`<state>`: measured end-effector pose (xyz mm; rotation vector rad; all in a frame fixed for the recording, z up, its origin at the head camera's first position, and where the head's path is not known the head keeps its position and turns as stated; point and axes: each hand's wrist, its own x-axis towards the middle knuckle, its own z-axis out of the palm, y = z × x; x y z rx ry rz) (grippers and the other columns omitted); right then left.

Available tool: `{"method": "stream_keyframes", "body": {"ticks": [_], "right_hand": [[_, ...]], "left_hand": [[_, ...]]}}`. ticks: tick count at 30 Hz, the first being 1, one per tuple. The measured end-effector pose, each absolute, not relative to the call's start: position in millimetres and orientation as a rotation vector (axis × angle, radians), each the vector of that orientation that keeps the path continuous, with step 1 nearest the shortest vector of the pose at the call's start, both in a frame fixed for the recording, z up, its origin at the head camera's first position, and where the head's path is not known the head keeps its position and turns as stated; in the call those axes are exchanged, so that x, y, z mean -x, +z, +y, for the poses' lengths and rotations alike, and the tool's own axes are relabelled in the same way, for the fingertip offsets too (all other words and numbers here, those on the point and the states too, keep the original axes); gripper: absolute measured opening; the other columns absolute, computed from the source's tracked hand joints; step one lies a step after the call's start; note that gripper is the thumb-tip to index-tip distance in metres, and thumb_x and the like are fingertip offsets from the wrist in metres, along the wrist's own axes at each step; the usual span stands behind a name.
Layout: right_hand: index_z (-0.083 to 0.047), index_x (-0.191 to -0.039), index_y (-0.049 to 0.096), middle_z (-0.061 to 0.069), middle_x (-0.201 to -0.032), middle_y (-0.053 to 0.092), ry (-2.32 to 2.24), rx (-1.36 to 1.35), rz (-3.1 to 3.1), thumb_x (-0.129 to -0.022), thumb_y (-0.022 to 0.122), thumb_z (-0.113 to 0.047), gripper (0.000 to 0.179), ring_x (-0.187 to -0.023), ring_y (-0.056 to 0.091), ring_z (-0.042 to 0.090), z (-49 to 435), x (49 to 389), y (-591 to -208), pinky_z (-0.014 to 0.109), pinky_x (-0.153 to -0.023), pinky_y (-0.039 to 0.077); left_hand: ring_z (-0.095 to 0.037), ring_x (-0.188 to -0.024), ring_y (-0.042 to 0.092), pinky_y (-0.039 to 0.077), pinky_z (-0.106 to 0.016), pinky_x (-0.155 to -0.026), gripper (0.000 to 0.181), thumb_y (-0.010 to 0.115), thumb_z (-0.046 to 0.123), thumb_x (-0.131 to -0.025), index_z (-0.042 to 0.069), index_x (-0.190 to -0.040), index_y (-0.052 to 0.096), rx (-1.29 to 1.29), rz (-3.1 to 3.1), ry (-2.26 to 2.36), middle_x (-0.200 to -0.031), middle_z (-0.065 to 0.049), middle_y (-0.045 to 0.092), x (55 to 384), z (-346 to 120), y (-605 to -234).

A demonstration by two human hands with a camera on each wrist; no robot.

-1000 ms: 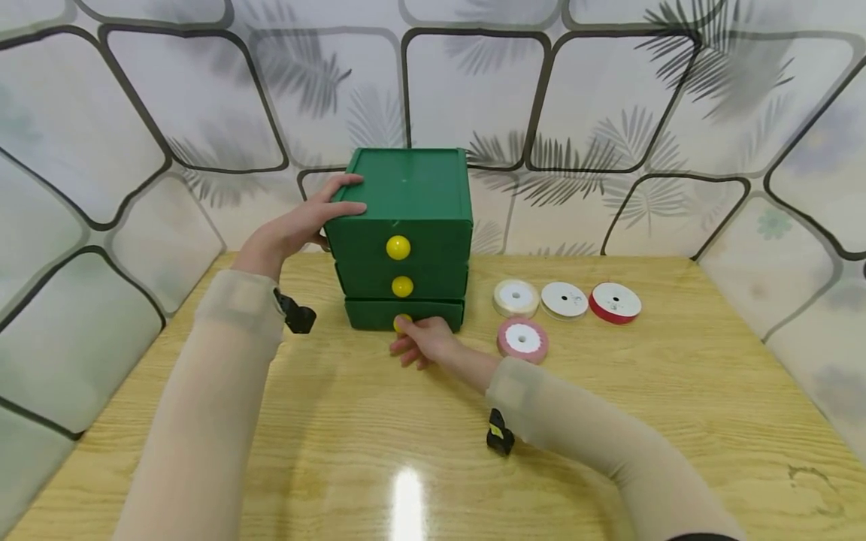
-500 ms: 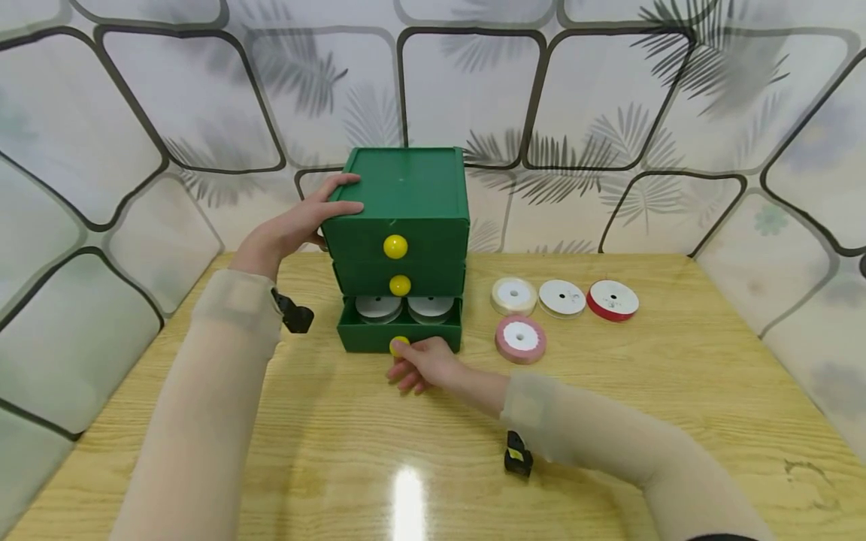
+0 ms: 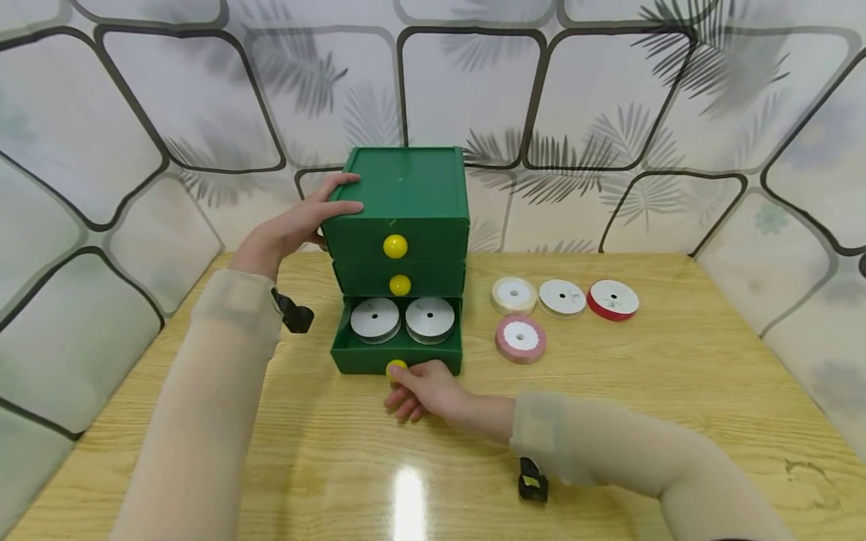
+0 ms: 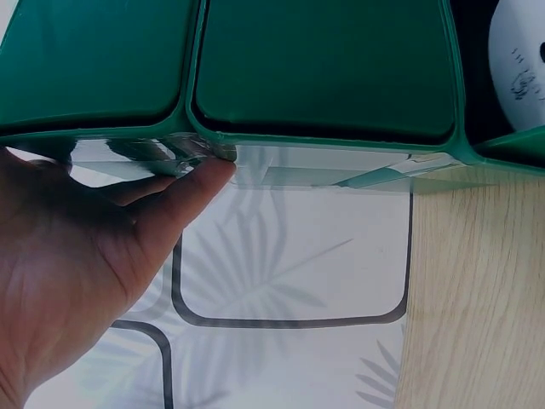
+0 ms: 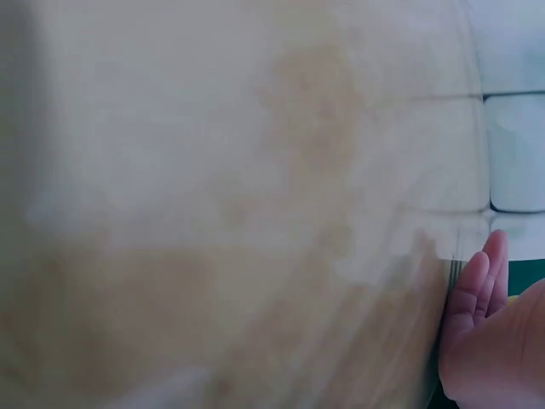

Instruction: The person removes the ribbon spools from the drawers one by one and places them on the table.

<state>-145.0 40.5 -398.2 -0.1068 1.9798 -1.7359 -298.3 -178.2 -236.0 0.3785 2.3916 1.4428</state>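
A green cabinet (image 3: 409, 184) with three stacked drawers stands on the table. My left hand (image 3: 287, 222) rests over its upper left edge, fingers straight, some on top and some against the side; fingers (image 4: 200, 192) touch that side in the left wrist view. The bottom drawer (image 3: 368, 363) is pulled out. In it two white spools (image 3: 375, 320) lie flat side by side. My right hand (image 3: 429, 391) pinches the yellow knob (image 3: 395, 369) of this drawer between thumb and fingers. In the right wrist view the hand (image 5: 494, 332) is at the lower right edge, knob mostly hidden.
To the cabinet's right lie a cream ribbon spool (image 3: 513, 295), a white spool (image 3: 561, 298), a red ribbon spool (image 3: 613, 299) and a pink ribbon spool (image 3: 520, 338). The upper drawers, with yellow knobs (image 3: 395, 246), are closed. A patterned wall covering (image 3: 473, 90) stands behind the table (image 3: 325, 466).
My right hand has drawn the bottom drawer out towards me by its knob, bringing the two white spools into view. My left hand has stayed on the cabinet.
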Motion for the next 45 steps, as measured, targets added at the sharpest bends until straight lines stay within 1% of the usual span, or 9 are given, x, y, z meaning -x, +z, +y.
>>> {"method": "stream_keyframes", "body": {"ticks": [13, 26, 30, 33, 39, 45], "right_hand": [[0.006, -0.095, 0.066, 0.013, -0.076, 0.071, -1.763, 0.098, 1.965, -0.100, 0.056, -0.033, 0.041, -0.051, 0.060, 0.010, 38, 118, -401, 0.023, -0.048, 0.048], [0.007, -0.095, 0.066, 0.016, -0.077, 0.071, -1.772, 0.106, 1.934, -0.101, 0.055, -0.032, 0.042, -0.050, 0.059, 0.009, 39, 107, -401, 0.024, -0.046, 0.048], [0.006, -0.096, 0.067, 0.013, -0.076, 0.071, -1.755, 0.112, 1.934, -0.100, 0.056, -0.032, 0.041, -0.051, 0.060, 0.010, 42, 107, -399, 0.024, -0.047, 0.049], [0.005, -0.099, 0.069, 0.011, -0.075, 0.071, -1.727, 0.130, 1.958, -0.099, 0.058, -0.032, 0.039, -0.051, 0.060, 0.010, 47, 107, -396, 0.024, -0.047, 0.050], [0.003, -0.101, 0.071, 0.007, -0.073, 0.069, -1.642, 0.267, 2.046, -0.099, 0.059, -0.032, 0.038, -0.051, 0.060, 0.013, 61, 109, -390, 0.026, -0.049, 0.051], [0.005, -0.103, 0.070, 0.007, -0.073, 0.070, -1.600, 0.397, 2.115, -0.099, 0.058, -0.030, 0.037, -0.054, 0.062, 0.016, 75, 112, -378, 0.031, -0.054, 0.053]], "left_hand": [[-0.039, -0.128, 0.032, 0.038, -0.055, -0.088, 0.073, 0.054, 0.047, -0.096, 0.035, -0.154, 0.011, -0.368, 2.394, 1.440, -0.159, -0.004, -0.002, 299, -179, -236], [-0.040, -0.129, 0.030, 0.037, -0.056, -0.088, 0.073, 0.053, 0.045, -0.096, 0.035, -0.155, 0.012, -0.369, 2.390, 1.448, -0.160, -0.004, -0.002, 299, -179, -237], [-0.040, -0.129, 0.030, 0.037, -0.056, -0.088, 0.073, 0.053, 0.045, -0.096, 0.034, -0.154, 0.012, -0.371, 2.394, 1.447, -0.159, -0.005, -0.001, 299, -179, -237], [-0.040, -0.128, 0.030, 0.037, -0.055, -0.088, 0.073, 0.053, 0.045, -0.096, 0.034, -0.154, 0.012, -0.370, 2.395, 1.446, -0.159, -0.005, -0.001, 299, -179, -238], [-0.040, -0.128, 0.031, 0.037, -0.055, -0.088, 0.073, 0.053, 0.045, -0.096, 0.034, -0.154, 0.011, -0.366, 2.398, 1.443, -0.159, -0.005, -0.001, 299, -179, -237], [-0.040, -0.128, 0.031, 0.038, -0.054, -0.087, 0.072, 0.052, 0.045, -0.096, 0.034, -0.154, 0.012, -0.372, 2.394, 1.444, -0.159, -0.005, -0.001, 299, -180, -237]]}}
